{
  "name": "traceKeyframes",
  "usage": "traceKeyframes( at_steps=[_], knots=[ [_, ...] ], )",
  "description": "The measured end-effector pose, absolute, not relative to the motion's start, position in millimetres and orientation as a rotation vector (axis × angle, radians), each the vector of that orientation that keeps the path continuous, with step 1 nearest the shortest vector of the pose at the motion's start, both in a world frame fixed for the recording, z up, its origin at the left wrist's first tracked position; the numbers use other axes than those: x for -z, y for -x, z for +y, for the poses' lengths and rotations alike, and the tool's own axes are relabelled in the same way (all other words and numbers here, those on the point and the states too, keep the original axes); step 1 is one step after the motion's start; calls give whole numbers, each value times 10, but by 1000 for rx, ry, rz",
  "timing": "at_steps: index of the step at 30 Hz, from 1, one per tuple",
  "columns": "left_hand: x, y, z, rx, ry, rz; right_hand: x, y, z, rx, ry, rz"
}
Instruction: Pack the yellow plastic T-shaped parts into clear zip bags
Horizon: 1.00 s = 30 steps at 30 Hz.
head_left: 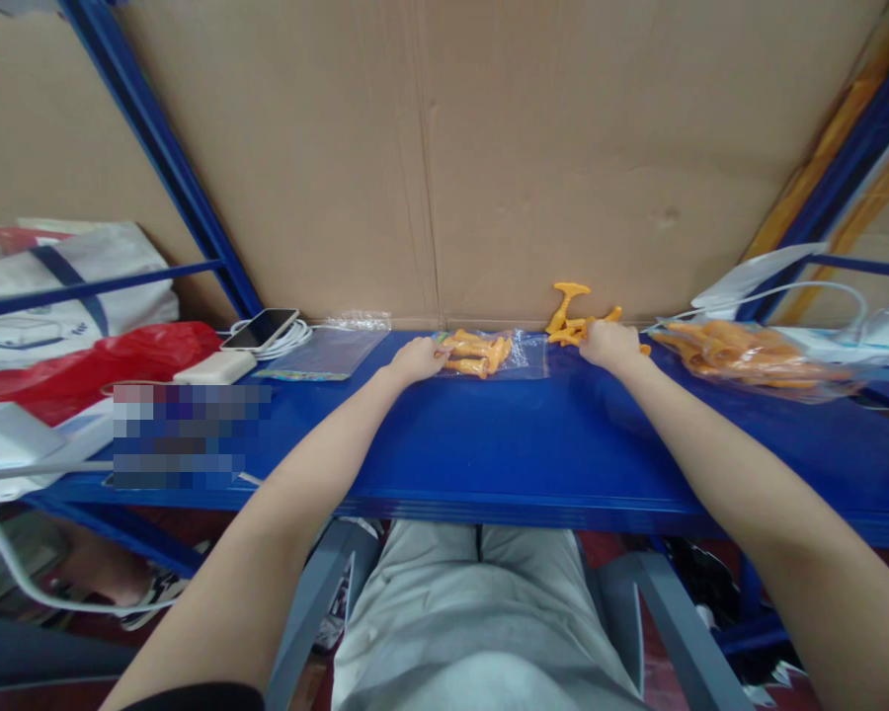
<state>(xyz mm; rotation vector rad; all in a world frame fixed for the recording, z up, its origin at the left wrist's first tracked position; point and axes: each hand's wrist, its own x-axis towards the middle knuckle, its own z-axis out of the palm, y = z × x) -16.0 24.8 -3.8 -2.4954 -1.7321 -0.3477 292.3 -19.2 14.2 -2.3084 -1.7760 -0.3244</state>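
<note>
On the blue shelf top [504, 444], my left hand [417, 361] is closed on the left end of a clear plastic bag [534, 357]. Several orange plastic pieces [478, 353] with T-shaped ends lie in or on that bag. Further right, my right hand [611, 346] rests over a small heap of loose orange pieces, its fingers mostly hidden behind the back of the hand. One T-shaped orange piece [565, 304] stands up against the cardboard just left of this hand, with others touching the fingers.
A larger bag of orange parts [756, 360] lies at right. At left are a flat clear bag [326, 351], a phone [261, 330] on a coiled white cable, a white power bank [214, 368], a red plastic bag [96, 365]. Blue posts and a cardboard wall [430, 158] bound the shelf.
</note>
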Motion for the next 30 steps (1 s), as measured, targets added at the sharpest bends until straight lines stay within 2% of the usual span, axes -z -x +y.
traceKeyframes(
  at_steps=[6,11,17,23,30],
  knots=[
    [30,255,319,332,2491,-1743,-129,-2928,-157,305,2312,-1799],
    [61,321,399,383,2525,-1696,-148,-2939,-81,-6,2012,-1952],
    [75,363,442,321,2512,-1658,-11,-2941,-58,369,1785,-2235],
    [98,369,453,338,2468,-1692,6,-2892,-149,357,1815,-2465],
    [96,344,374,299,2415,-1734,-128,-2885,-186,452,1874,-2215]
  ],
)
